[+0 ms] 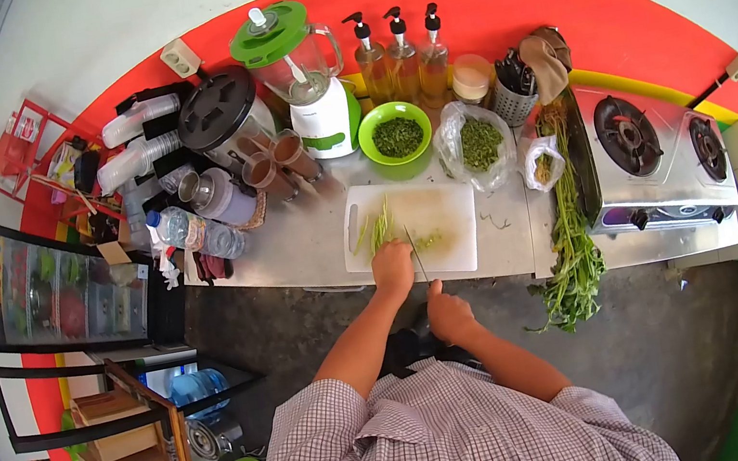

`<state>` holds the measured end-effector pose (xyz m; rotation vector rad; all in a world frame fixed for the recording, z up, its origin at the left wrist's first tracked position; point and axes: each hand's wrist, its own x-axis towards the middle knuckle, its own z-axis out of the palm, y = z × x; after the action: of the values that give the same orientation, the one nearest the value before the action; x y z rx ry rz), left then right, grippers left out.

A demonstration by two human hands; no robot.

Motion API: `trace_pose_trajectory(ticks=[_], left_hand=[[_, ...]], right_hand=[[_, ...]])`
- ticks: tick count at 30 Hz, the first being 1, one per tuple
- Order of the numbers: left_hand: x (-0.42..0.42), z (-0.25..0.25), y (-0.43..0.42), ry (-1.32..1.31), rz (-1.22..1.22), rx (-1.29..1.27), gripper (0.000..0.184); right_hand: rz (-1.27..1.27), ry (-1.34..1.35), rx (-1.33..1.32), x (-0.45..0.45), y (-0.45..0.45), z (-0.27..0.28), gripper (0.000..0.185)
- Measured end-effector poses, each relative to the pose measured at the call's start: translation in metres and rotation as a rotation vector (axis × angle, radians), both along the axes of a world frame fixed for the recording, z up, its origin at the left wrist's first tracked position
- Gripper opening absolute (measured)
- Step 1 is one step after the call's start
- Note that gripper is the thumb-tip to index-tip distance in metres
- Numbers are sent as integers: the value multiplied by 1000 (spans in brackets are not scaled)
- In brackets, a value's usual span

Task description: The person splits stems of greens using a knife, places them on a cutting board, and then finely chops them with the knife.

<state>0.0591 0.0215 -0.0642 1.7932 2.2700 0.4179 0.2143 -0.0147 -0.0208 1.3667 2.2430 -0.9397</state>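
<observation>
On the steel counter lies a white cutting board point(445, 218) with chopped green bits point(429, 240) on its middle. My left hand point(393, 267) is closed on long green stalks point(377, 227) at the board's left part, fingers bent over their lower ends. A knife point(416, 252) stands with its blade just right of those fingers, across the board. Its handle is in my closed right hand point(449, 313), in front of the counter edge. Behind the board are a green bowl of chopped greens point(400, 161) and a clear plastic bag of chopped greens point(481, 175).
A blender point(321, 121), pump bottles point(403, 68) and a utensil holder point(515, 99) line the back. Cups point(268, 175) and a water bottle point(219, 239) stand left. Leafy stalks point(576, 279) hang over the front edge beside the gas stove point(657, 172).
</observation>
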Motion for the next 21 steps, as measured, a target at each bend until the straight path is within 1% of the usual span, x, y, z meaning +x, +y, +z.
trace_pose_trajectory(ticks=[2,5,7,8,10,12,15,19,21], left_hand=[[-6,-2,0,-48,14,13,18],[-5,2,2,-146,83,5,14],[-6,-4,0,-177,120,-7,12],[-7,-12,0,-181,124,39,12],[-13,-10,8,-188,141,99,13],[-18,-12,10,-402,189,-57,11],[-24,-12,11,-474,159,-57,11],[-22,-12,8,-397,103,-81,5],[-19,-14,1,-226,19,96,11]], right_hand=[[-13,-13,4,-4,-1,-17,71],[20,-37,24,0,9,-19,74],[51,-30,48,2,10,-9,76],[47,-34,32,3,9,-2,75],[55,-40,31,3,10,0,75],[27,-63,19,1,3,-4,75],[45,-68,0,-4,12,-11,76],[-22,-54,1,-12,21,-9,78],[23,-51,29,-10,17,-8,75]])
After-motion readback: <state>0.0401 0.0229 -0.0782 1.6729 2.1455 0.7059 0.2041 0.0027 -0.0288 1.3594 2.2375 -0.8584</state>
